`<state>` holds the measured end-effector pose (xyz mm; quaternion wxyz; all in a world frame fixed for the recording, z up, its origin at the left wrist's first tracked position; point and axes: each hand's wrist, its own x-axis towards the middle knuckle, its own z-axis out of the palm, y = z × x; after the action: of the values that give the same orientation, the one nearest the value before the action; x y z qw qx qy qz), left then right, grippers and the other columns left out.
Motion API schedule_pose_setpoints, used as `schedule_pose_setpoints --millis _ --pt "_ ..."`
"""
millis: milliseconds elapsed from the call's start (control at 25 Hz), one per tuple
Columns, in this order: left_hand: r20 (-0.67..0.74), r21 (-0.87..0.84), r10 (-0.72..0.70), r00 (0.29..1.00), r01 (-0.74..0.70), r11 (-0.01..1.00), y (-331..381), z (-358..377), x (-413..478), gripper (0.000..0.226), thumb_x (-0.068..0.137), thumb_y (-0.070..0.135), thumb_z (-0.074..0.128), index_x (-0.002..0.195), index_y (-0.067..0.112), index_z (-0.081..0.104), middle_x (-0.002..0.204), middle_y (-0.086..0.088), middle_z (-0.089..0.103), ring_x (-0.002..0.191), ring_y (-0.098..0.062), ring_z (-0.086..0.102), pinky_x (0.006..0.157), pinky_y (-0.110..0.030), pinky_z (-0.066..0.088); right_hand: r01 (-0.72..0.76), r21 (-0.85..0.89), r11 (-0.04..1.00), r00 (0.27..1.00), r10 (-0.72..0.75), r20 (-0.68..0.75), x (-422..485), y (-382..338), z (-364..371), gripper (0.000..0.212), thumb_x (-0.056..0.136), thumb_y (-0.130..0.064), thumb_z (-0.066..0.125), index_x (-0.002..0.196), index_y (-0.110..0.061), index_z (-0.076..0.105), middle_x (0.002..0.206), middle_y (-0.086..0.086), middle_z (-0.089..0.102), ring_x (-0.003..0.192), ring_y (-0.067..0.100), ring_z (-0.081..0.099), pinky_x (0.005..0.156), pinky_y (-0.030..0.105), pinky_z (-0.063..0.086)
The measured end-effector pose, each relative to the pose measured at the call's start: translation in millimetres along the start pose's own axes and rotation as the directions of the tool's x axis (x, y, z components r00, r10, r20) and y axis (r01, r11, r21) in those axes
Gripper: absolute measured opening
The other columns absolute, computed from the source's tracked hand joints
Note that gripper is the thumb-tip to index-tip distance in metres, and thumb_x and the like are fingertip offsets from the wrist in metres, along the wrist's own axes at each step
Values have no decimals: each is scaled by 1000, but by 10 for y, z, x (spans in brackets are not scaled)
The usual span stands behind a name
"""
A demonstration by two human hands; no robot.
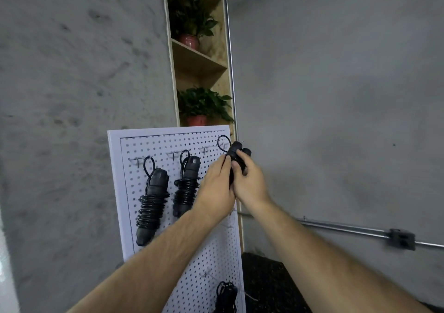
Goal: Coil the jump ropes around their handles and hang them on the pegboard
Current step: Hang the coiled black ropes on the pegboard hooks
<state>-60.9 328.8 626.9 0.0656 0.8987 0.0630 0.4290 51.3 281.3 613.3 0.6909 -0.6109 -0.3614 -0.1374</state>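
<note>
Both left hand point(217, 183) and right hand point(250, 185) grip one jump rope point(237, 151) at the pegboard point(160, 142).

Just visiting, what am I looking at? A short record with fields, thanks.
Board: white pegboard against grey wall
Hung: left rope and middle rope, coiled, in top row
Held: third rope, gripped by left hand and right hand, loop near top-right hook
Lower: bottom rope, low on the board
Behind: shelf, upper plant, lower plant

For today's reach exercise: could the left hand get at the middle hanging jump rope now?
Probably yes: the left hand is right beside the middle jump rope, nothing between, but it must first release the coiled rope it grips.
</note>
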Motion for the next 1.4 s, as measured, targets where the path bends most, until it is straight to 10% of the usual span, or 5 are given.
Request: schedule_pose_setpoints --millis 600,760,1040,1400 --pt "147 63 -170 974 162 985 -319 346 -456 73 101 18 50 160 3 9 168 -13 9 155 -24 11 126 -35 12 170 -204 964 978 -140 156 -370 437 57 41 100 -26 57 141 -31 56 136 1 52 127 7 47 113 29 40" --pt "167 53 -143 975 136 989 -268 331 -610 72 103 22 49 160 4 8 168 -12 6 156 -23 6 126 -33 9 185 -293 938 970 -126 209 -600 404 -115 41 103 -23 51 144 -29 54 146 0 46 132 2 39 107 5 27" --pt "227 125 -48 973 20 992 -47 458 -1240 67 104 24 45 159 2 12 167 -13 13 155 -23 11 125 -30 7 391 -550 738 900 -180 398 -1404 651 -473 46 102 -23 44 147 -17 46 141 11 51 118 29 56 96 44 51" --pt "625 19 -111 772 127 992 -40 1634 -3368 68 99 29 50 156 2 23 159 -12 28 148 -27 28 120 -38 26 257 -735 628 772 324 547 -3415 1761 -1031 50 98 -28 51 148 -26 44 137 5 51 115 31 55 85 45 54"
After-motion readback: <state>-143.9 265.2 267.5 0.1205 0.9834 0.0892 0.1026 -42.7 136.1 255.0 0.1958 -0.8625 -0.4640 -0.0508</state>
